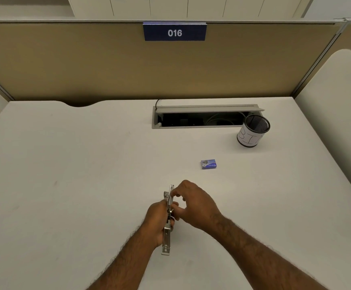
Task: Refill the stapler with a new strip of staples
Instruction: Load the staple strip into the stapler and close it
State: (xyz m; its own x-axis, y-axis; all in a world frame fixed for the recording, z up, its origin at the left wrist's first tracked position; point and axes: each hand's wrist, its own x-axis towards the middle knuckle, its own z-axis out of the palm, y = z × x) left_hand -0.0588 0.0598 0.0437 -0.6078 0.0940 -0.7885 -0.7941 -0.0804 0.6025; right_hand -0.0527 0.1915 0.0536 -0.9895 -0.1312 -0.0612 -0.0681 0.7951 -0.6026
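A metal stapler [167, 237] is swung open above the near middle of the desk, one arm pointing away from me and the other toward me. My left hand [156, 218] grips it around its hinge. My right hand [193, 203] pinches the far arm with thumb and forefinger; I cannot tell whether a strip of staples is between those fingers. A small blue staple box [208, 164] lies closed on the desk beyond my hands, slightly to the right.
A black mesh cup [253, 130] with a white paper label stands at the back right, next to an open cable tray [201, 117] set into the white desk [65, 185]. A tan partition with a blue "016" sign [174, 32] closes the back.
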